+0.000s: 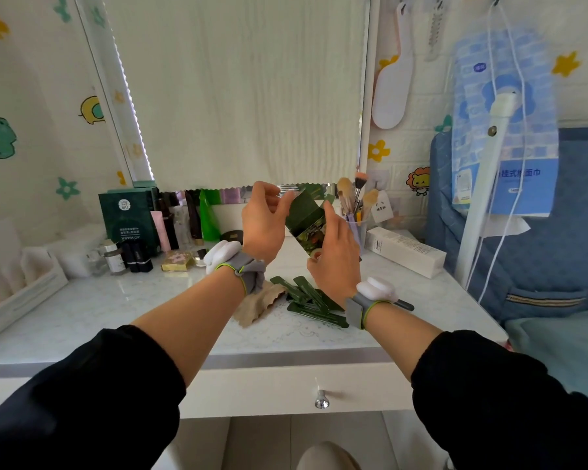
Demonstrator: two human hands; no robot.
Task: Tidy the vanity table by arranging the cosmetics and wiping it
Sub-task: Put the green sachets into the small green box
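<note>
A small dark green carton (305, 225) with its top flaps open is held up above the vanity table (123, 320). My right hand (333, 256) grips its lower part. My left hand (263, 222) pinches one open flap at the top. Below the hands, several dark green sachets (306, 300) lie in a loose pile on the tabletop. A beige cloth (258, 305) lies crumpled next to them on the left.
Bottles, tubes, lipsticks and a green mask box (129, 218) stand along the back left. A brush cup (355, 212) and a long white box (404, 251) are at the back right. A white organiser (17, 286) sits far left. A drawer knob (321, 401) is below.
</note>
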